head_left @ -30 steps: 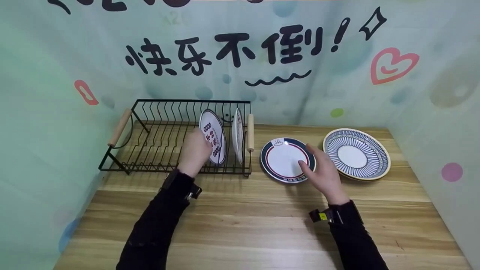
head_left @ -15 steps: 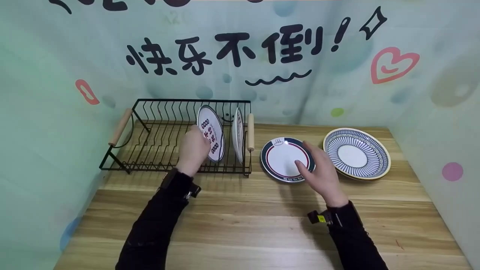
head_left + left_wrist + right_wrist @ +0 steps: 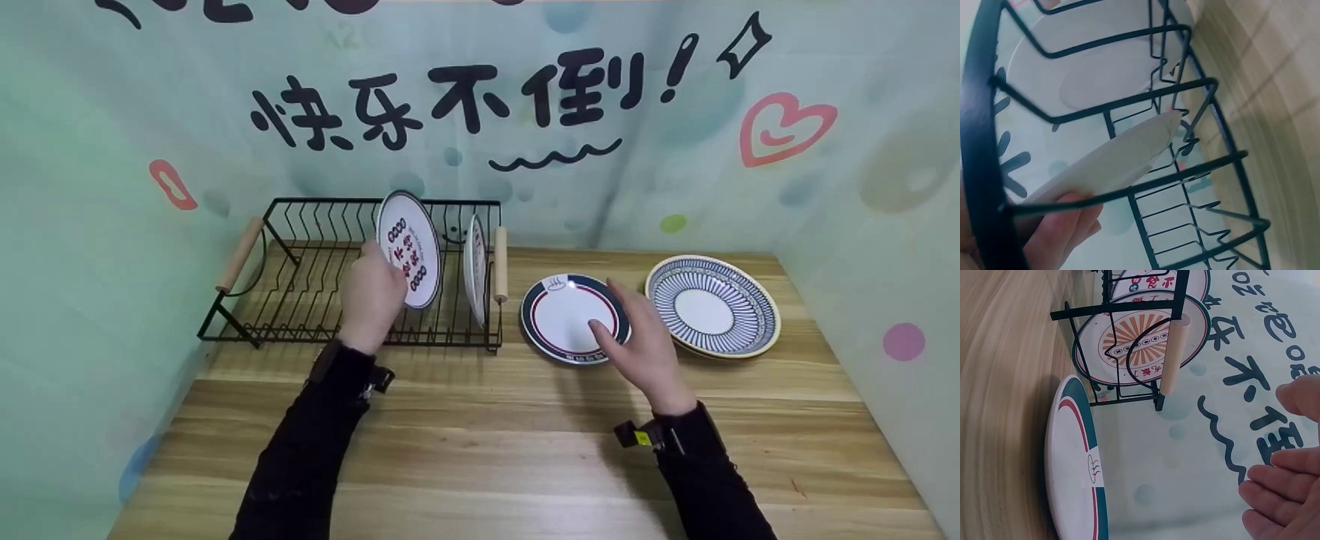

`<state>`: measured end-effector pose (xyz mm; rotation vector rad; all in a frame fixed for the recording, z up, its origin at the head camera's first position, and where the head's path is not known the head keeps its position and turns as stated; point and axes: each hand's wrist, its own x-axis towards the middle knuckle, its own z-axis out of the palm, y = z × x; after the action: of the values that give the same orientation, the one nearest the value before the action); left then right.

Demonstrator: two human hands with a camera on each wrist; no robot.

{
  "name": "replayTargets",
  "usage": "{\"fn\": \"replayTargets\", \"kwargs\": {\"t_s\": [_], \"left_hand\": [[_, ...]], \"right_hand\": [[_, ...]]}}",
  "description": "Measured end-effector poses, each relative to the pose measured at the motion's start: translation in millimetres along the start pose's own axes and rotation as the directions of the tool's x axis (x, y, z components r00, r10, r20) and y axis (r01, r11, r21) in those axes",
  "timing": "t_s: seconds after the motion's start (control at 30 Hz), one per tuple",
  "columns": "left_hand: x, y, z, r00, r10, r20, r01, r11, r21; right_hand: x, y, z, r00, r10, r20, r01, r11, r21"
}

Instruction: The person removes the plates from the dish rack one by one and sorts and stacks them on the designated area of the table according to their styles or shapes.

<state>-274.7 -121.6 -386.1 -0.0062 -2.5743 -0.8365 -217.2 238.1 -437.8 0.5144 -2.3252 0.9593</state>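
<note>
In the head view my left hand (image 3: 373, 296) pinches the left edge of a white plate (image 3: 418, 244) with red lettering, tilted upright over the black dish rack (image 3: 386, 345). The left wrist view shows that plate (image 3: 1112, 160) edge-on beyond the wires, with fingers (image 3: 1061, 225) on its rim. Another plate (image 3: 475, 277) stands at the rack's right end. My right hand (image 3: 646, 351) hovers with fingers extended and thumb apart over the right side of a green-rimmed plate (image 3: 559, 319). In the right wrist view the hand (image 3: 1289, 492) holds nothing.
A blue-patterned dish (image 3: 705, 311) with a striped inside lies on the wooden table (image 3: 480, 442), right of the green-rimmed plate. The rack has wooden handles, one (image 3: 501, 262) facing that plate. A printed curtain (image 3: 420, 172) hangs close behind.
My left hand has drawn the red-lettered plate up and to the left, so its lower edge sits higher in the rack. The right hand has shifted slightly left.
</note>
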Motion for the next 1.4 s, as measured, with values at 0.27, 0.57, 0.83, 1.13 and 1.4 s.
{"fn": "replayTargets", "kwargs": {"t_s": [0.27, 0.57, 0.83, 1.13, 1.4], "left_hand": [[-2.7, -2.7, -9.5, 0.989, 0.084, -0.124, -0.092, 0.994, -0.058], [-9.0, 3.1, -20.3, 0.968, 0.067, -0.241, -0.108, 0.981, -0.163], [-17.3, 2.5, -20.6, 0.941, 0.065, -0.332, -0.155, 0.955, -0.254], [-28.8, 3.6, -19.5, 0.903, 0.066, -0.424, -0.205, 0.934, -0.292], [-37.3, 8.3, -14.0, 0.886, 0.068, -0.460, -0.246, 0.908, -0.339]], "right_hand": [[0.9, -1.3, -1.8, 0.999, -0.027, -0.018, 0.027, 1.000, -0.007], [1.1, -2.5, -3.4, 0.998, -0.043, -0.035, 0.043, 0.999, -0.009], [1.5, -3.0, -4.1, 0.996, -0.059, -0.064, 0.059, 0.998, -0.003], [2.3, -2.6, -4.3, 0.992, -0.078, -0.096, 0.078, 0.997, -0.003], [1.5, -2.5, -4.2, 0.989, -0.083, -0.119, 0.084, 0.996, 0.007]]}}
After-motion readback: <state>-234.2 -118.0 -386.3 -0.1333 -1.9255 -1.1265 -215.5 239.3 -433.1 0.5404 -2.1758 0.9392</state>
